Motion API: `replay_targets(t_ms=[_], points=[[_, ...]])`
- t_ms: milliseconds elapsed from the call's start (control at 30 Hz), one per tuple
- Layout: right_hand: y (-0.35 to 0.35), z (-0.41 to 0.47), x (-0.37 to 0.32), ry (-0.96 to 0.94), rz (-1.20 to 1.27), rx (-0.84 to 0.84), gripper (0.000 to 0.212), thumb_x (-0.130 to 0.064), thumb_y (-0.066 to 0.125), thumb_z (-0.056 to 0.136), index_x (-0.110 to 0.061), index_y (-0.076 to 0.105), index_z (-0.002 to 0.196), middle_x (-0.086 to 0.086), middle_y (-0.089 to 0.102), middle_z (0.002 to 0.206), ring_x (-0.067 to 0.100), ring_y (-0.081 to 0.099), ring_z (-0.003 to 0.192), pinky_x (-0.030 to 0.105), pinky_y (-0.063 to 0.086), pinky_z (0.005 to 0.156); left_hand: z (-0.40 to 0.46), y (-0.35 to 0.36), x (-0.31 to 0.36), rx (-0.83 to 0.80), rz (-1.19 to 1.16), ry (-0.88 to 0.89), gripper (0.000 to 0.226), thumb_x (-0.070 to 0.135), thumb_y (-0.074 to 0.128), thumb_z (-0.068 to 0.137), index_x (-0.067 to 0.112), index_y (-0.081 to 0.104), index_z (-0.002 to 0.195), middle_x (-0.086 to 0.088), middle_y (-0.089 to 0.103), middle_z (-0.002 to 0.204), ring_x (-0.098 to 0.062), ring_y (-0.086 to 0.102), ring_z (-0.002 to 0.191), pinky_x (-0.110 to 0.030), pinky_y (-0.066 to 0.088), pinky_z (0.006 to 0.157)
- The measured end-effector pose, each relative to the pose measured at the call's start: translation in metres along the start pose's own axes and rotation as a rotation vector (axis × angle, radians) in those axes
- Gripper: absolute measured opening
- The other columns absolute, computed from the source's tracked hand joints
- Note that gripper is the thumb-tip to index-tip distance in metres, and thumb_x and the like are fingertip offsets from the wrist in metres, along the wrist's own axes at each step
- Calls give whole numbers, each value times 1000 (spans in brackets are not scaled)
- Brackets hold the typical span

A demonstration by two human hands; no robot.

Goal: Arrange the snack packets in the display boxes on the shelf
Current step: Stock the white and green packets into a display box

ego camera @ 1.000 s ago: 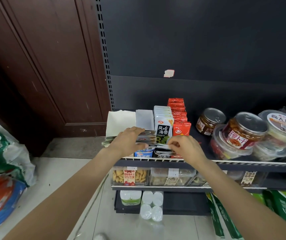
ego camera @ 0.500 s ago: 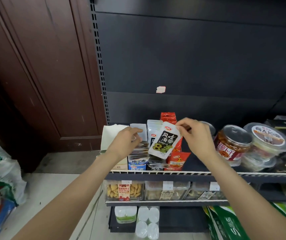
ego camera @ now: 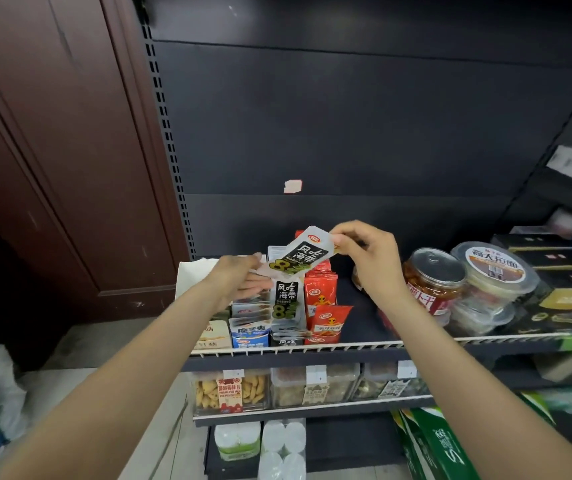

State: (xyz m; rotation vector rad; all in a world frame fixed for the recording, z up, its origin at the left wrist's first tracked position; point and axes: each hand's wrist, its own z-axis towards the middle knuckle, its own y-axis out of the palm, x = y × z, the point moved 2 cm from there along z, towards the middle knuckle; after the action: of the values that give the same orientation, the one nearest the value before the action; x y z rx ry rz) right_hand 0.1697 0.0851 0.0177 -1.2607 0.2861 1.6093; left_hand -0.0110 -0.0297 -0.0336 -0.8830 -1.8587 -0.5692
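Both hands hold one black-and-white snack packet above the display boxes on the shelf.

Nearest, low down, clear tubs of biscuits (ego camera: pixel 230 393) sit on the lower shelf under the wire front rail (ego camera: pixel 312 347) of the shelf above. Behind the rail stand the display boxes: a blue-and-white box (ego camera: pixel 250 336), a box of black-and-white packets (ego camera: pixel 286 301) and a box of red packets (ego camera: pixel 324 296). Above them the left hand (ego camera: pixel 243 278) supports the lower end of the tilted snack packet (ego camera: pixel 300 256), its fingers (ego camera: pixel 255 289) fairly straight under it. The right hand (ego camera: pixel 369 254) pinches the packet's upper corner between thumb and curled fingers. To the right, on the same shelf, stand a jar (ego camera: pixel 435 278) and stacked round tubs (ego camera: pixel 495 271). Behind everything rises the dark back panel (ego camera: pixel 346 116).
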Motion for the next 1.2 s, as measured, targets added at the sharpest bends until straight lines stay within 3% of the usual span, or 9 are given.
replay_targets(t_ms=[133, 267, 367, 433, 500, 633, 733, 967, 1200], points=[[-4, -9, 4, 6, 58, -30, 10, -12, 61, 88, -16, 70, 90, -4, 69, 96, 10, 63, 95, 17, 48, 82, 7, 4, 0, 64, -190, 15, 18, 10, 58, 92, -4, 63, 102, -16, 69, 102, -20, 69, 90, -22, 55, 78], [-10, -16, 19, 21, 43, -36, 10, -15, 63, 87, -21, 71, 88, -14, 62, 107, 7, 56, 112, 25, 43, 96, 7, 10, -3, 45, -197, 34, 17, -3, 66, 83, -8, 64, 99, -18, 66, 107, -17, 67, 84, -14, 56, 63], [-13, -20, 30, 144, 133, -5, 10, -16, 61, 89, -21, 70, 93, -18, 64, 99, 3, 57, 107, 17, 45, 85, 2, 13, -4, 73, -173, 143, 28, -1, 67, 81, -2, 63, 109, -14, 66, 108, -15, 65, 88, -17, 53, 72], [-10, -23, 37, 251, 225, 7, 12, -11, 63, 87, -19, 67, 96, -9, 68, 95, 5, 63, 94, 15, 50, 73, 0, 15, -5, 73, -163, 205, 34, 1, 69, 81, 6, 63, 113, -12, 68, 111, -18, 64, 99, -23, 50, 85], [-6, -25, 43, 327, 219, 6, 18, -5, 66, 84, -19, 66, 95, -1, 69, 96, 8, 65, 91, 20, 53, 75, -3, 17, -4, 78, -75, 278, 41, 3, 70, 80, 18, 62, 117, -10, 68, 110, -20, 62, 105, -30, 48, 94], [-4, -24, 44, 350, 243, 34, 23, 3, 64, 83, -19, 69, 90, 5, 72, 93, 14, 68, 87, 29, 57, 72, -13, 18, 0, 51, 162, 472, 55, 3, 66, 84, 26, 52, 131, -2, 65, 105, -12, 58, 100, -18, 48, 82], [-5, -22, 41, 317, 206, 32, 25, 0, 60, 87, -24, 67, 87, 4, 71, 88, 14, 68, 84, 37, 56, 66, -15, 16, -1, -2, 266, 525, 58, 2, 65, 85, 25, 49, 135, 2, 64, 102, -17, 59, 104, -23, 49, 87], [-1, -25, 41, 327, 330, -11, 23, -4, 59, 89, -20, 67, 102, -1, 72, 98, 9, 67, 93, 23, 56, 71, -16, 8, 1, 108, 156, 554, 53, 2, 64, 85, 21, 52, 133, -1, 67, 104, -6, 56, 100, -6, 44, 79], [1, -25, 38, 289, 272, -52, 31, -2, 64, 84, -14, 67, 112, -3, 71, 103, 4, 66, 96, 16, 54, 75, -10, 1, -4, 138, 94, 448, 47, 5, 66, 85, 21, 58, 128, 4, 65, 90, -10, 53, 97, -26, 34, 90]])
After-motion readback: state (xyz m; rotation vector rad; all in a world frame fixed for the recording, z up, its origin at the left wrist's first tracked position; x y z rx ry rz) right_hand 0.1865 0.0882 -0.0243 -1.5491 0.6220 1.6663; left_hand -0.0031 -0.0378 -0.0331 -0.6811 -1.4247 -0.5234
